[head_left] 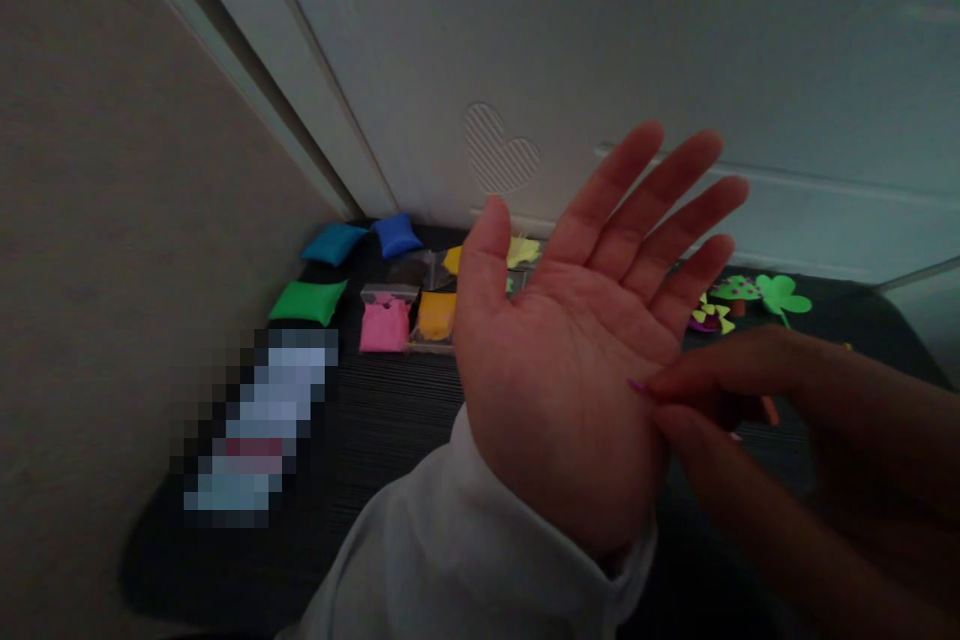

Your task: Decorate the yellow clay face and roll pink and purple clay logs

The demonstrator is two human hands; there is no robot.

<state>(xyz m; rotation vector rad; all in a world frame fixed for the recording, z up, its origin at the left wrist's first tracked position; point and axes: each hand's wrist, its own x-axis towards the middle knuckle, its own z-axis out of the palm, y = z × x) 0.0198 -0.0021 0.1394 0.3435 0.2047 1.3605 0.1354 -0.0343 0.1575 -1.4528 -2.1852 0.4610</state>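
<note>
My left hand (570,370) is raised with its palm up and its fingers spread, and nothing rests on the palm. Between the thumb and forefinger of my right hand (810,440) is a tiny purple bit of modelling clay (637,386). That pinch is at the outer edge of my left palm, and the bit seems to touch the skin. Beyond my left fingers lie a green clover shape (783,295), a green mushroom cap with pink dots (735,288) and a purple and yellow flower shape (712,315). An orange-red piece (770,410) is partly hidden behind my right hand.
On the black table (390,420) lie a green packet (307,302), a teal packet (334,244), a blue packet (397,235), a pink clay bag (385,322) and an orange clay bag (436,316). A blurred-out phone-like object (262,430) lies left. A white panel (420,50) stands behind.
</note>
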